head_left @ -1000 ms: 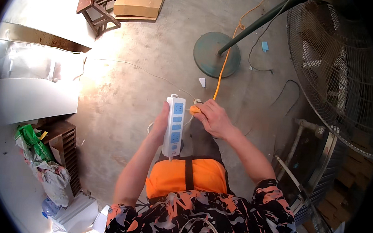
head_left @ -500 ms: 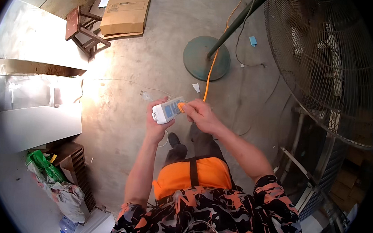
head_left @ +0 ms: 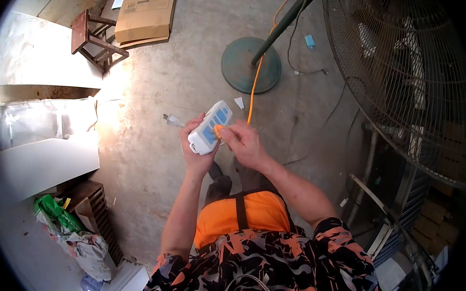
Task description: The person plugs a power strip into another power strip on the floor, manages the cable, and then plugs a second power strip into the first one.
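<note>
Head: power strip [head_left: 209, 126] within left grip [head_left: 194, 160]

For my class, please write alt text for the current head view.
Seen from above, a left hand holds a white power strip with blue sockets while the right hand pinches an orange plug at its face. Beyond, the round green base of a standing fan rests on grey floor; a wooden stool and cardboard box are further left.

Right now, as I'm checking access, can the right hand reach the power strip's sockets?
Likely yes: the right hand holds the orange plug at the power strip, with nothing evident between.
</note>
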{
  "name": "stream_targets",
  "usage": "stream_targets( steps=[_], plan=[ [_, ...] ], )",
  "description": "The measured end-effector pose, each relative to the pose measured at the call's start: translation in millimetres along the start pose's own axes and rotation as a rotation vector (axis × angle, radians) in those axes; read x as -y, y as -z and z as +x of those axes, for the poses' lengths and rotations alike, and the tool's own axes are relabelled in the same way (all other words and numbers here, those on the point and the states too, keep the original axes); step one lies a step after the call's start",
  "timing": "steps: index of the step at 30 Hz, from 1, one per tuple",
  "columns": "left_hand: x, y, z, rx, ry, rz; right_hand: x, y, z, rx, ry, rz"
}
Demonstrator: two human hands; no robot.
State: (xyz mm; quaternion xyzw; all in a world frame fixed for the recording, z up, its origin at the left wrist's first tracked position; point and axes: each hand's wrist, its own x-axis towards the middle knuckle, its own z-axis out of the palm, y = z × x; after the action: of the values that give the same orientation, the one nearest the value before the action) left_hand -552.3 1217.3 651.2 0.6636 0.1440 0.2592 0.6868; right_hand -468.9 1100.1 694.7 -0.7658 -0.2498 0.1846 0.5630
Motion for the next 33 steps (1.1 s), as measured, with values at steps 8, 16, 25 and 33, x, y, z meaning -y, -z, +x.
stream_targets(
  steps=[8,16,25,33],
  plan=[
    [-2.5,-8.1,3.0,0.033,-0.116,0.131,14.4,17.2,-4.0,0.065,-0.194,0.087],
    [-10.4,-12.4,9.4,0.054,-0.18,0.125,17.1,25.7,1.4,0.097,0.046,0.036],
    [-22.3,-8.7,0.7,0.198,-0.221,0.201,29.1,42.8,-3.7,0.402,0.054,-0.297],
    [-60.6,-29.0,4.5,0.055,0.689,-0.447,14.3,46.1,-23.4,0.409,0.163,-0.179]
  ],
)
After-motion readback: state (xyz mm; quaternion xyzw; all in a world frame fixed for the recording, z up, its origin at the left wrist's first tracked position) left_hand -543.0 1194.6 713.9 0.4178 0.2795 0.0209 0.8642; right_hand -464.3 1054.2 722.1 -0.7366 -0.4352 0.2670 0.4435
